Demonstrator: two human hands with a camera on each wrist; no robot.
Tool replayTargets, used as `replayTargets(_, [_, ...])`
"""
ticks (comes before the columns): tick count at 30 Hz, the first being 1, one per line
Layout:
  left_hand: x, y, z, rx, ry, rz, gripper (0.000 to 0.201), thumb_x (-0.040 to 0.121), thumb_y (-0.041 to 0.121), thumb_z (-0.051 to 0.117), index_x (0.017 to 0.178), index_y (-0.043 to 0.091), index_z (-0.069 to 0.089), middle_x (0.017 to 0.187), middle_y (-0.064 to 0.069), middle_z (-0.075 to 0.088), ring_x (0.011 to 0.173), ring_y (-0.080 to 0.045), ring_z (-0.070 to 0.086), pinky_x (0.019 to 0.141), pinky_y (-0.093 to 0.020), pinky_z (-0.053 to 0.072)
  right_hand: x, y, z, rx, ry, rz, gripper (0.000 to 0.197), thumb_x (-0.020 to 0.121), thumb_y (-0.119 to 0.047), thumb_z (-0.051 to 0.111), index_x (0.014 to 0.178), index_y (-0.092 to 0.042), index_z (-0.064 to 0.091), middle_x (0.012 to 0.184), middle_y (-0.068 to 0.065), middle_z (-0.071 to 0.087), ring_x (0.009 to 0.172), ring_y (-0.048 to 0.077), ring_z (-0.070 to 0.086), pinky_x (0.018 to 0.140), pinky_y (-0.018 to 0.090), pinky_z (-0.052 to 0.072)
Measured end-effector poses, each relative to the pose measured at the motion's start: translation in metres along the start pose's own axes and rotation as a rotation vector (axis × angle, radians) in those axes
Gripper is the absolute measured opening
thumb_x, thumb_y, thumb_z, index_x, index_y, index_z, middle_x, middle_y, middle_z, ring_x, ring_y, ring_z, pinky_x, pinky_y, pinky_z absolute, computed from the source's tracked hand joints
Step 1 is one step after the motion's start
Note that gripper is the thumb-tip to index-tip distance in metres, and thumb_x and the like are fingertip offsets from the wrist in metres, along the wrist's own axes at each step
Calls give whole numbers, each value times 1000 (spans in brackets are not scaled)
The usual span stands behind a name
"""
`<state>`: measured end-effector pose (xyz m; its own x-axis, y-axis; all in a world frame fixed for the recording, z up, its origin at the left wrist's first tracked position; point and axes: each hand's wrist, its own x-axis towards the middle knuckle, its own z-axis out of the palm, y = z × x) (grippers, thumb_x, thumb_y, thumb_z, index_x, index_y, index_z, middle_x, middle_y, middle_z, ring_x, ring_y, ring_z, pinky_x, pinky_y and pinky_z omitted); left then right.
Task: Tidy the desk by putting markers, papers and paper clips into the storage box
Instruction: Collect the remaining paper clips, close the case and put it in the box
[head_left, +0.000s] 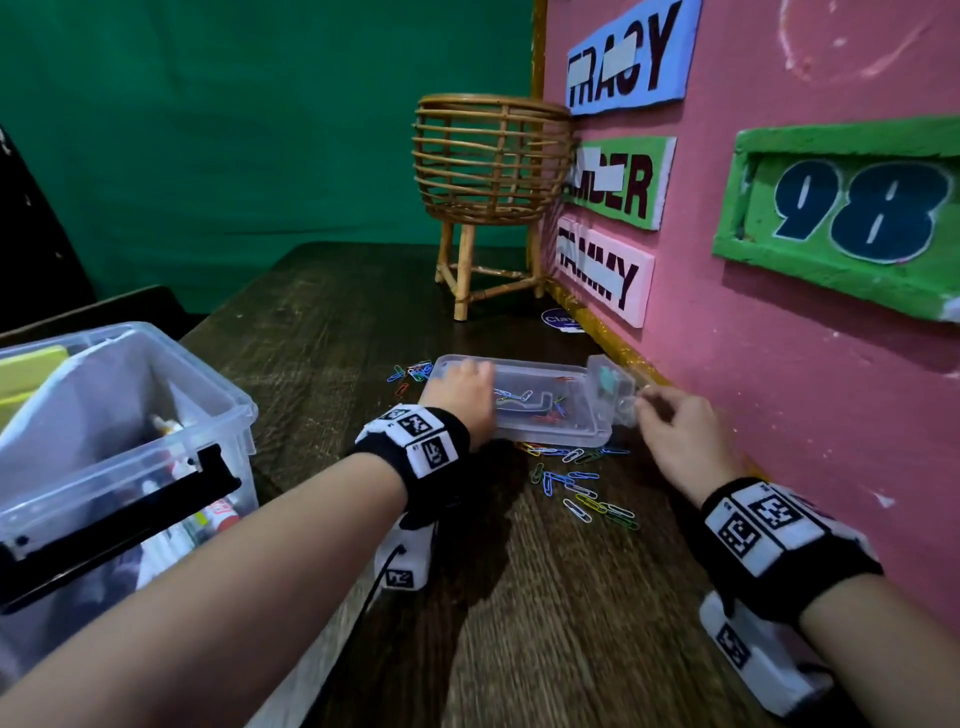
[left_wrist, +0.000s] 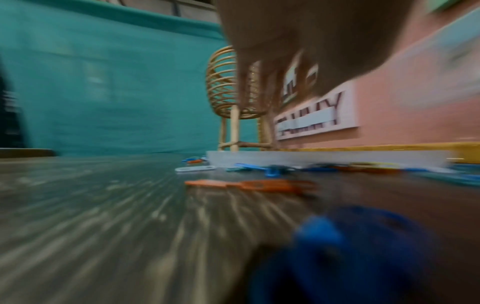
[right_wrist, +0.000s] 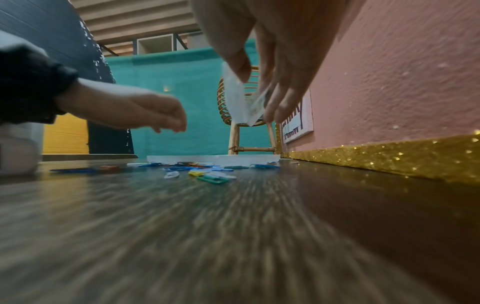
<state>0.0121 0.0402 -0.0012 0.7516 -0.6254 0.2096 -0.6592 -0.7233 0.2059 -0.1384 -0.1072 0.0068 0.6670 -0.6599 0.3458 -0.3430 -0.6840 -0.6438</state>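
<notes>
A small clear case (head_left: 550, 431) lies open on the dark wooden desk, with a few paper clips inside. My right hand (head_left: 647, 402) pinches the edge of its raised lid (head_left: 613, 387) between thumb and fingers; the right wrist view shows the lid (right_wrist: 239, 102) in that hand (right_wrist: 257, 96). My left hand (head_left: 462, 395) hovers over the left end of the case, fingers loosely curled downward (right_wrist: 166, 117), nothing visible in them. Coloured paper clips (head_left: 582, 488) lie scattered in front of the case and behind it (head_left: 410, 371). The large clear storage box (head_left: 244, 410) stands at the left, holding markers and papers.
A rattan basket on legs (head_left: 488, 171) stands at the back of the desk. A pink board with name signs (head_left: 779, 364) and a gold glitter strip (right_wrist: 389, 162) runs along the right side. A blue round sticker (head_left: 563, 319) lies near the board.
</notes>
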Motion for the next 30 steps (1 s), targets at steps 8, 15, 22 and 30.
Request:
replayTargets(8, [87,-88,71,93,-343,-491,49,73,37,56,115,12,62,114,-15,64,108,-36,61,92,-44,51,2,1,-3,-131,57,119,28,93,-23,45,102,-8,68,103,21,66,95,36,61,74,34,43])
replayTargets(15, [104,-101,56,62,-193,-587,44,80,24,57,121,8,58,122,-11,59,116,-31,57,97,-44,48,6,12,-3,-170,64,212,37,79,-1,54,115,-9,55,126,13,48,116,34,49,98,41,40])
replayTargets(22, [30,-28,-87,-391,347,-447,34,93,2,40,125,-7,36,130,-32,48,120,-44,48,98,-45,39,6,17,-4,-217,9,231,49,77,-4,63,124,-5,48,131,13,41,118,35,48,96,41,41])
replayTargets(30, [13,23,-113,-305,349,80,52,83,34,67,127,10,51,126,-9,56,116,-25,54,100,-34,45,-5,18,-8,-216,-8,238,49,79,-7,64,124,-2,45,133,13,39,117,36,48,93,41,43])
